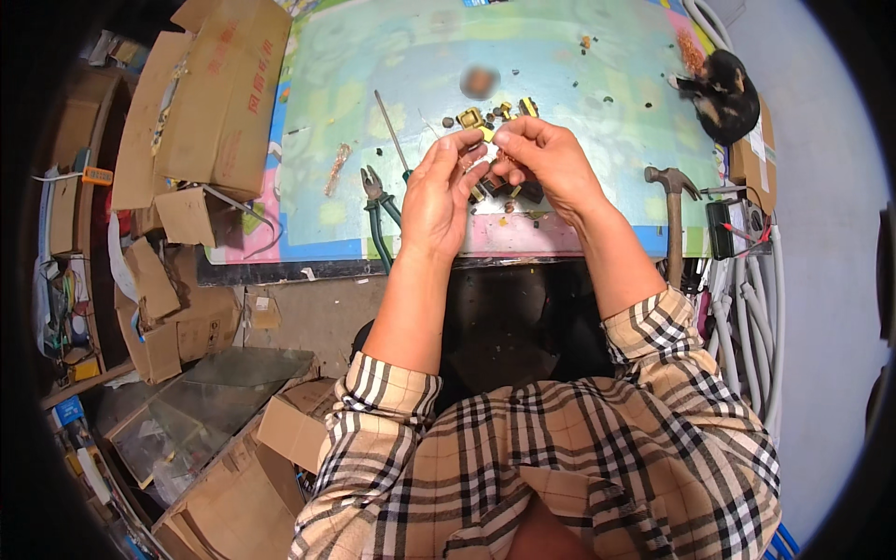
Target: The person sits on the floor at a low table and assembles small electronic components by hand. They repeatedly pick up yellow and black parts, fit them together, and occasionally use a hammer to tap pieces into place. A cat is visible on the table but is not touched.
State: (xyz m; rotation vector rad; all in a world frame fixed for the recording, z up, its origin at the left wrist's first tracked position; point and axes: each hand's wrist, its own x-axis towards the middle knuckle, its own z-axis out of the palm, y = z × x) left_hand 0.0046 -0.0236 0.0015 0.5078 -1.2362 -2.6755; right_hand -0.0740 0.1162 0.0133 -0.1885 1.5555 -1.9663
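My left hand (439, 191) and my right hand (549, 168) meet over the table. Their fingertips pinch a small yellow piece (487, 135) between them. Some thin copper-coloured strands (499, 163) show beneath the fingers; whether they join the yellow piece, I cannot tell. Just beyond the fingertips lie a yellow frame-like part (469, 118) and a black-and-yellow part (528, 106). Small dark parts lie below the hands, partly hidden. Left of my left hand rest green-handled pliers (376, 210) and a screwdriver (390, 131).
A hammer (674, 210) lies at the table's right edge, near a meter (721, 230). A small black animal (726, 98) curls at the far right beside copper wire (691, 51). A cardboard box (224, 93) stands left. A blurred brownish round spot (481, 82) shows above the hands.
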